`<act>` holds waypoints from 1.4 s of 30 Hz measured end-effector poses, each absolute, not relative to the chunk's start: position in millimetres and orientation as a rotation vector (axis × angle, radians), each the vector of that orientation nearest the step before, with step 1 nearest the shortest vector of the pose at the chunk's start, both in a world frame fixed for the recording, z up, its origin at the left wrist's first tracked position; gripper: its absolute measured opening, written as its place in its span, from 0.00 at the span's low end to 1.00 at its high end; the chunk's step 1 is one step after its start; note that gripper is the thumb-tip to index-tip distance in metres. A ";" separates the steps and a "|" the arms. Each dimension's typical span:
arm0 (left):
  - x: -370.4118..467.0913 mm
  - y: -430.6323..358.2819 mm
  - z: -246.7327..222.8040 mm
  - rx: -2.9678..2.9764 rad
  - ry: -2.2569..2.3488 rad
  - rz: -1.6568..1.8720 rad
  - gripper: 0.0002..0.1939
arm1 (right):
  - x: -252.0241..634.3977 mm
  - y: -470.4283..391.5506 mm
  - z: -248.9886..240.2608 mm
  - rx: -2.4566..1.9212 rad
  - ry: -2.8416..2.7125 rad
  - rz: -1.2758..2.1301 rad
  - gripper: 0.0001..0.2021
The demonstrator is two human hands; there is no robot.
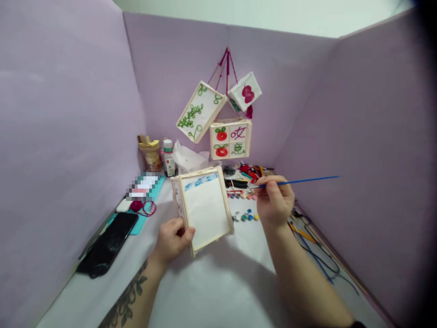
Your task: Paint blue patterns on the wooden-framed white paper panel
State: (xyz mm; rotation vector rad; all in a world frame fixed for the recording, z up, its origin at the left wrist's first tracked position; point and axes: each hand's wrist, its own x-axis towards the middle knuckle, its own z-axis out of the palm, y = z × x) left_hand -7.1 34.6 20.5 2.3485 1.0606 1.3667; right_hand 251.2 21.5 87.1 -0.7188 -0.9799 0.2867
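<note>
My left hand (174, 239) grips the lower left corner of a box-shaped paper lantern (206, 212) with a pale wooden frame, its thumb on the front edge. A band of dabbed blue paint runs along the top of the white front panel; the narrow left side carries darker marks. My right hand (276, 200) pinches a thin blue paintbrush (300, 181), its tip pointing left, apart from the lantern's right edge. Between lantern and right hand, several small paint pots (249, 216) in different colours sit on the table.
Three decorated panels or boxes, one a green-vine panel (201, 111), hang on the back wall. At left lie a black phone-like slab (109, 243) and magenta thread (136, 206). A white-capped bottle (168, 157) stands behind. Cables (321, 250) run along the right wall.
</note>
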 end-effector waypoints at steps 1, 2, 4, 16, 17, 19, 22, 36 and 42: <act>-7.0 34.9 20.4 2.349 1.071 1.362 0.19 | 263.6 16.9 73.5 -0.794 -0.975 0.304 0.07; -6.9 35.2 20.4 2.349 1.083 1.362 0.19 | 275.8 11.8 57.9 -0.882 -0.954 0.328 0.07; -6.5 35.3 20.9 2.348 1.099 1.360 0.19 | 298.3 1.2 24.8 -1.084 -0.944 0.357 0.08; -4.4 34.9 27.6 2.304 1.162 1.343 0.20 | 320.5 -0.5 -40.2 -1.494 -1.222 0.424 0.14; -4.5 35.1 27.5 2.310 1.159 1.340 0.20 | 318.6 0.0 -39.7 -1.484 -1.248 0.425 0.13; -4.9 35.4 27.0 2.315 1.152 1.340 0.20 | 315.7 0.2 -39.4 -1.471 -1.330 0.410 0.12; -5.2 35.7 26.2 2.301 1.147 1.345 0.19 | 313.5 0.1 -40.1 -1.490 -1.417 0.342 0.11; -4.1 34.7 27.0 2.303 1.130 1.346 0.20 | 310.7 2.5 -40.1 -1.527 -1.508 0.255 0.12; -3.9 34.7 26.2 2.292 1.161 1.333 0.20 | 314.2 4.8 -47.3 -1.531 -1.468 0.320 0.11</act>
